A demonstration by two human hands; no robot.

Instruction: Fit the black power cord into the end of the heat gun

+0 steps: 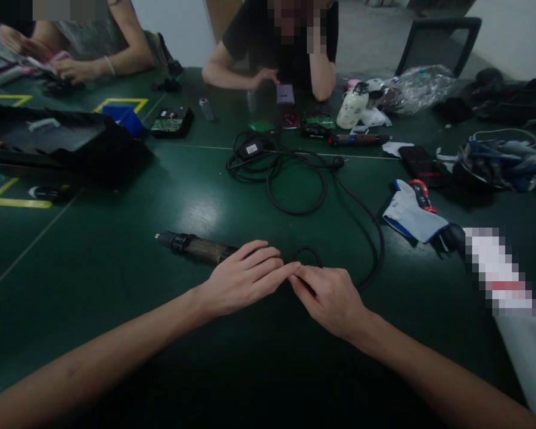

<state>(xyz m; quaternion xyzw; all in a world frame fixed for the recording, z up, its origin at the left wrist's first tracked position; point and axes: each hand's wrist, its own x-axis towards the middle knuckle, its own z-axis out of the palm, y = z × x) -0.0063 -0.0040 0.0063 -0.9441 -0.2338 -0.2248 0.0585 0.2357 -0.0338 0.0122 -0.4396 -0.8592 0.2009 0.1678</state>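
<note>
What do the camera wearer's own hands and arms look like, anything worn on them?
The left hand and right hand are bare: no gloves, and no rings, watch or bracelet can be seen. No sleeve shows on either the left forearm or right forearm within view.

Behind the green table (125, 232) stands 1 dark-framed chair (438, 46), with grey floor (370, 37) and pale wall (513, 39) beyond.

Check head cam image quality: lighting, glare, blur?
Head view: dim overall, darkest along the bottom; pale glare patch on the green table just beyond the screwdriver-like tool; left hand and right hand outlines readable; far side softer; mosaic blocks mask patches at top and right.
</note>
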